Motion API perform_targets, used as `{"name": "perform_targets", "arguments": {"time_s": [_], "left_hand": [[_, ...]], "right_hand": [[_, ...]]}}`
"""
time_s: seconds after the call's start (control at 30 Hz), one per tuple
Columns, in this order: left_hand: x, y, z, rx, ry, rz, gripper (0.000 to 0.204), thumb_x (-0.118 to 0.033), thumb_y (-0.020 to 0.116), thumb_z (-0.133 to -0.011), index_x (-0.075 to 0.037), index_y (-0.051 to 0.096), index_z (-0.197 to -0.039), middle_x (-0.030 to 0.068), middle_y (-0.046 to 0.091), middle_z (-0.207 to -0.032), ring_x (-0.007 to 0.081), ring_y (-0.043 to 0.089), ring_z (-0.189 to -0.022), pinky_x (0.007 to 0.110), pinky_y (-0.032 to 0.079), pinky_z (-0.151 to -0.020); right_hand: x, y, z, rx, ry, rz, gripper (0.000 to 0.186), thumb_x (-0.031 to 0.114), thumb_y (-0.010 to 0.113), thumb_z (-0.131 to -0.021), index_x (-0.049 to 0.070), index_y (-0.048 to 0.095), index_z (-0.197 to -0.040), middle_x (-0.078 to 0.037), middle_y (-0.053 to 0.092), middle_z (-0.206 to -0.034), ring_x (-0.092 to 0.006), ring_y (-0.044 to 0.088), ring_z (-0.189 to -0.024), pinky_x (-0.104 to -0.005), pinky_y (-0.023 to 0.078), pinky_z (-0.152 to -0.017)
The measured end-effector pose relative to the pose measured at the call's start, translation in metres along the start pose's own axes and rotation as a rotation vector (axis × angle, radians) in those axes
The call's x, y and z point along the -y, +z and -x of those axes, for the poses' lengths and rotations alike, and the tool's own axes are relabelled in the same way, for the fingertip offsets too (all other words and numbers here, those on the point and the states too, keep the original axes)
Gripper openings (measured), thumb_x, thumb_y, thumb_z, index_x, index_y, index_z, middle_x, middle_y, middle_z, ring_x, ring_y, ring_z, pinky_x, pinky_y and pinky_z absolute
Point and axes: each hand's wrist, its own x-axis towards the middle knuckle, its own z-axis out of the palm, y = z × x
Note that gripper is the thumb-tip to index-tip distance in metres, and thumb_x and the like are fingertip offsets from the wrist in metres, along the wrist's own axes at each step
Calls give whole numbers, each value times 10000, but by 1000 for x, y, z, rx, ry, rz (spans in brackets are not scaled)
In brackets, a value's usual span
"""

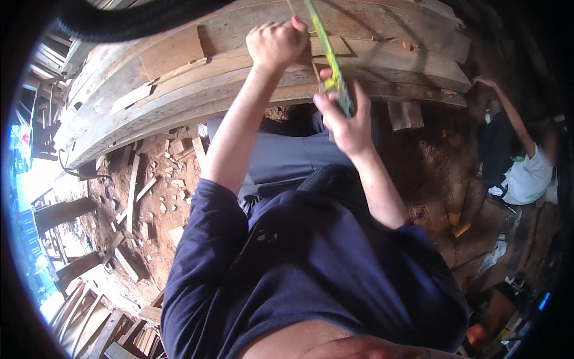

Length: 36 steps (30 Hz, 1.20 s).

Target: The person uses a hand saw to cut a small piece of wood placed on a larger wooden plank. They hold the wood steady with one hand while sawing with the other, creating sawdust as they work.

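My right hand (350, 119) is closed round the grip of a saw with a long yellow-green frame (323, 40). The frame points away from me over the planks, and a thin line beside it looks like its blade. Farther off and to the left, my left hand (276, 45) is closed in a fist over the planks, its thumb on the side toward the saw. What its fingers hold is hidden; some brown wood shows just beside it. Beneath both hands lies a stack of long wooden planks (239, 67).
Small wood offcuts (173, 182) and sticks litter the dirt floor at left. More timber (101, 332) lies at lower left. A dark thick hose-like thing (137, 25) crosses the upper left. At right another person in a white shirt (529, 176) reaches toward the planks' end.
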Motion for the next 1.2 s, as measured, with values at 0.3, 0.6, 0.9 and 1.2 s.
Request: {"name": "perform_targets", "arguments": {"time_s": [0.3, 0.6, 0.9, 1.2], "left_hand": [[25, 16, -10, 177, -88, -215, 591, -281, 620, -994, -150, 542, -424, 49, 582, -439, 278, 619, -405, 423, 491, -436], [19, 3, 4, -42, 59, -54, 470, -250, 660, -966, -173, 608, -505, 29, 638, -517, 237, 644, -455, 388, 487, -451], [20, 12, 6, -70, 15, -42, 523, -273, 656, -969, -171, 569, -464, 19, 588, -461, 237, 608, -405, 380, 479, -429], [13, 3, -5, -74, 33, 77, 473, -216, 644, -953, -167, 575, -488, 33, 609, -492, 253, 617, -437, 384, 488, -463]], "right_hand": [[-11, 27, 5, -8, -137, 61, 391, 105, 790, -985, 81, 617, -1335, 95, 536, -757, -11, 490, -607, -225, 401, -554], [-7, 24, -41, 6, -42, -99, 334, 105, 751, -1028, 61, 630, -1337, 92, 525, -742, -4, 435, -551, -219, 352, -493], [5, 19, 7, -30, 24, -116, 389, 105, 769, -1010, 48, 622, -1365, 69, 559, -790, -7, 451, -571, -205, 372, -508], [-6, 34, -19, -52, -34, -61, 413, 137, 804, -957, 52, 599, -1306, 48, 557, -748, -48, 537, -683, -257, 445, -660]]}}
